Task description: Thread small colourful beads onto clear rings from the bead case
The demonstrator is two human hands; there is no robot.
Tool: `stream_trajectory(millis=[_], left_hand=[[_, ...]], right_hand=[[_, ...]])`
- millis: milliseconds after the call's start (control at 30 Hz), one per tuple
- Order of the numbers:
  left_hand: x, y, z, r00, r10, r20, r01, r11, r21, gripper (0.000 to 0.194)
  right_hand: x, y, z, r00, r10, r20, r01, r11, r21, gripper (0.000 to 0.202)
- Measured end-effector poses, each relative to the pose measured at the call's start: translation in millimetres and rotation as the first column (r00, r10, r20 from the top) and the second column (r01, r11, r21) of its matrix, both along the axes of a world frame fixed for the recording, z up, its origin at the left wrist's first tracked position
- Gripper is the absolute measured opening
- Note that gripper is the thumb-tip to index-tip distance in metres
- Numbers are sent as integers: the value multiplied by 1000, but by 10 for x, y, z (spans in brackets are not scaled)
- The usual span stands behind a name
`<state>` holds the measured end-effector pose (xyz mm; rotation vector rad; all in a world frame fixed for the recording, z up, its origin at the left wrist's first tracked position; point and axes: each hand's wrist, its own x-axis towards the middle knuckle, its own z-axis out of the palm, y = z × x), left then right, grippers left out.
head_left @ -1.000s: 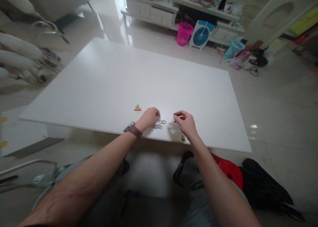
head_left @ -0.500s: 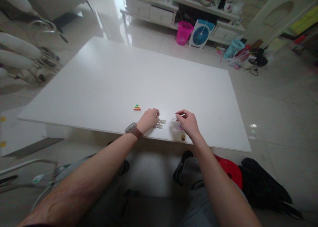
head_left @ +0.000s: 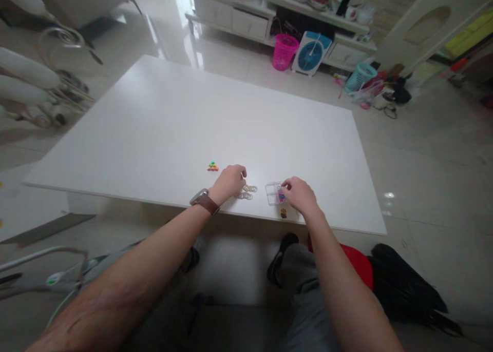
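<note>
My left hand (head_left: pixel 231 181), with a watch (head_left: pixel 200 195) on its wrist, is curled closed beside a row of small yellowish rings (head_left: pixel 251 188). A second row of silvery rings (head_left: pixel 245 196) lies just below it, partly covered by the hand. My right hand (head_left: pixel 301 194) is pinched over the right side of a clear compartment box (head_left: pixel 271 194). What either hand holds, if anything, is too small to tell. Purple and blue bits (head_left: pixel 282 196) lie in the box under my right fingers. A small yellow-and-dark figure (head_left: pixel 283 213) lies just below the box.
Small green, yellow and orange pieces (head_left: pixel 212 167) form a cluster left of my left hand on the white table (head_left: pixel 215 116). The table's front edge runs under my forearms. Beyond it, a pink basket (head_left: pixel 285 51) and a blue-and-white fan (head_left: pixel 311 53) stand on the floor.
My right hand has moved right and a little down, from the box's upper left side to its right compartments, uncovering more of the box. My left hand has hardly moved.
</note>
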<state>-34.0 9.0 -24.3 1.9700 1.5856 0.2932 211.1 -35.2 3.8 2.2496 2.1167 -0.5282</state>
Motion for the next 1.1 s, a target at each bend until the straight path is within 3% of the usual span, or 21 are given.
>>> stream_trajectory(millis=[500, 1100], left_hand=[[26, -29, 111, 1000, -5, 29, 6, 1000, -10, 23], [57, -49, 111, 999, -21, 32, 21, 1000, -5, 21]], right_hand=[[-131, -14, -33, 984, 136, 117, -120, 983, -135, 27], [-162, 16, -116, 973, 161, 166, -125, 971, -206, 25]])
